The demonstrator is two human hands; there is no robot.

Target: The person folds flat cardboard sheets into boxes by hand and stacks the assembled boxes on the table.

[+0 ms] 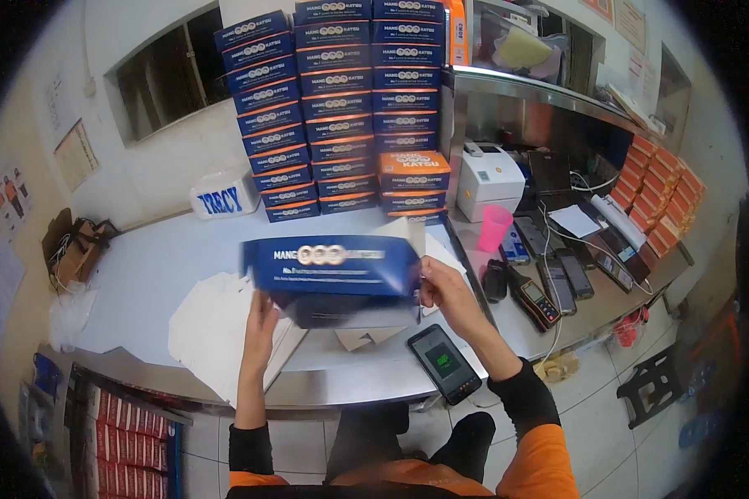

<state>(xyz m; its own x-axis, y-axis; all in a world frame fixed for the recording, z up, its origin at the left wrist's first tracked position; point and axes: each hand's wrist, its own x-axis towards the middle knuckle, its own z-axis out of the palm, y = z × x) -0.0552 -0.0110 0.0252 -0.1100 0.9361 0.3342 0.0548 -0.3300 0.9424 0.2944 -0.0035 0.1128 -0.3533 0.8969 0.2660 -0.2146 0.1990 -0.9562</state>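
Between my two hands is a blue cardboard food box [333, 264] with MANG KATSU printed on its side, raised above the worktop and slightly blurred. My left hand [262, 328] grips it at the lower left, its fingertips partly hidden behind the cardboard. At the right end, my right hand [451, 291] has its fingers closed on the edge. A pale flap [406, 237] sticks up behind the box. White paper sheets [212, 333] lie on the worktop under and beside my left hand. Below my right hand, a phone [443, 363] with a lit screen rests near the front edge.
Tall stacks of folded blue boxes [337, 104] stand at the back of the worktop [133, 291]. On the right are a white label printer [491, 179], a pink cup [495, 229], a yellow-and-black meter [534, 303] and several phones. Orange boxes [662, 195] are piled farther right.
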